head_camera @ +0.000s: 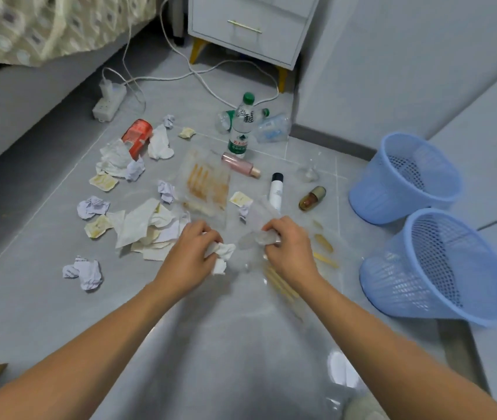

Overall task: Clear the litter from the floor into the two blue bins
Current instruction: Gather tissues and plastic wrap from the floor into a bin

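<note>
My left hand [191, 253] grips a crumpled white tissue [222, 253] just above the floor. My right hand [286, 247] pinches a piece of clear plastic wrap [256, 239] beside it. Two blue mesh bins stand at the right, the far bin [404, 177] and the near bin [435, 265], both tilted toward me. Litter lies ahead: crumpled paper balls [92, 206], a heap of tissues [147, 228], a crushed red can [136, 136], a stained clear bag [207, 183], an upright water bottle [241, 128], a pink bottle [241, 165], a white tube [276, 189] and an amber bottle [312, 198].
A bed [28, 50] runs along the left. A white nightstand [247, 28] stands at the back, with a power strip [109, 103] and white cables [204, 77] on the floor. Two crushed clear bottles [271, 127] lie behind the upright one. Wooden sticks [324, 247] lie near my right hand.
</note>
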Demonstrator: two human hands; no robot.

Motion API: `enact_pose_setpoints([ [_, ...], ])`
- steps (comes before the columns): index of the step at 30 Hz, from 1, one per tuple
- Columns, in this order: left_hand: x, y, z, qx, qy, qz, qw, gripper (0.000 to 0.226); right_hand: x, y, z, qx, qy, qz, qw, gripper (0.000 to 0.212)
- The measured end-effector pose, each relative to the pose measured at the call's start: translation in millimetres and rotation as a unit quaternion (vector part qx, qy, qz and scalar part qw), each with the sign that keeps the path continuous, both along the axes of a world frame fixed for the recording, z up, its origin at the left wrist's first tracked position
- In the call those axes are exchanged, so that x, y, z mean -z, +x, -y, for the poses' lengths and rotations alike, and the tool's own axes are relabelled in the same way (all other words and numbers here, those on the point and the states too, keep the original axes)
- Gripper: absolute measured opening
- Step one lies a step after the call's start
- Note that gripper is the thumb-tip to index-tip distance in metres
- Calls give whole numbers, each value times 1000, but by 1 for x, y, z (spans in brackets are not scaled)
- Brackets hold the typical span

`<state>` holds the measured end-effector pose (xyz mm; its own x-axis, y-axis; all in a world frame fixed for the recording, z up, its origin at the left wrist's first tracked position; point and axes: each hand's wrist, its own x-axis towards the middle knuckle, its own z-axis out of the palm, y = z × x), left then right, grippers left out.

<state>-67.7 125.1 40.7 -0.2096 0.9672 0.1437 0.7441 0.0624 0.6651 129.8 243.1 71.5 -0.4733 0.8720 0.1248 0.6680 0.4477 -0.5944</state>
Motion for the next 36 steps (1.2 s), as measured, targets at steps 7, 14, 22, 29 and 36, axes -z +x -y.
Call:
enact_pose_setpoints([
  [7, -82, 134, -130, 113, 95, 10, 989, 23, -108, 150, -66, 141, 92, -1, 986, 33],
  [14, -133, 301, -221, 186, 120, 40, 974, 17, -133, 299, -101, 272, 106, 71, 954, 26],
  [22, -122, 396, -250, 227, -32, -104, 968, 34, -94, 375, -116, 303, -38, 169, 937, 28],
  [29, -113, 378, -231, 284, -7, -167, 944, 40, -89, 360, -109, 271, -94, 276, 917, 54],
  [36, -106, 298, -195, 188, 117, -84, 972, 26, -102, 267, -98, 241, 105, 95, 960, 19],
])
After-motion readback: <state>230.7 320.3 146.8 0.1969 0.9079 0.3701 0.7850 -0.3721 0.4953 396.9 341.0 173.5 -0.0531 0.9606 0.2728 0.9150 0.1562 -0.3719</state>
